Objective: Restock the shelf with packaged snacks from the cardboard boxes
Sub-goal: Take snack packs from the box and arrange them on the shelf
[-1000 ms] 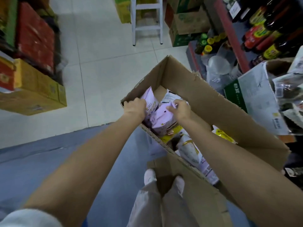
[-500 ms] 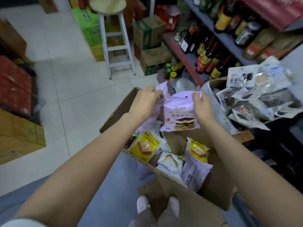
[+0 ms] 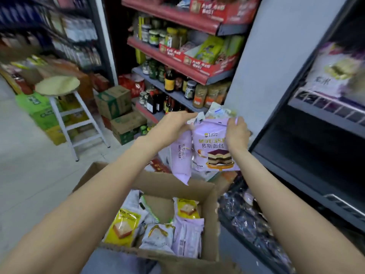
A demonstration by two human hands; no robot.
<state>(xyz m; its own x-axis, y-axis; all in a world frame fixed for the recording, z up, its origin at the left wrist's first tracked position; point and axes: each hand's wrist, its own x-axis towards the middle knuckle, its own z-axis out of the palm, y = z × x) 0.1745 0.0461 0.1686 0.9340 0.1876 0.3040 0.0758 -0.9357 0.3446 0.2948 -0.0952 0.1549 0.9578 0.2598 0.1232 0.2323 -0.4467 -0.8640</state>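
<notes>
Snack packets (yellow, white and lilac) lie loose in the open cardboard box (image 3: 209,216) nearest the camera. Above the box's far rim, the left hand (image 3: 171,126) pinches the top of one lilac mousse-bread packet (image 3: 180,157), and the right hand (image 3: 236,133) grips the top corner of a second lilac packet (image 3: 212,147) beside it. Beyond the box to the right stands a dark shelf (image 3: 324,113), with a white stool (image 3: 65,107) far left.
</notes>
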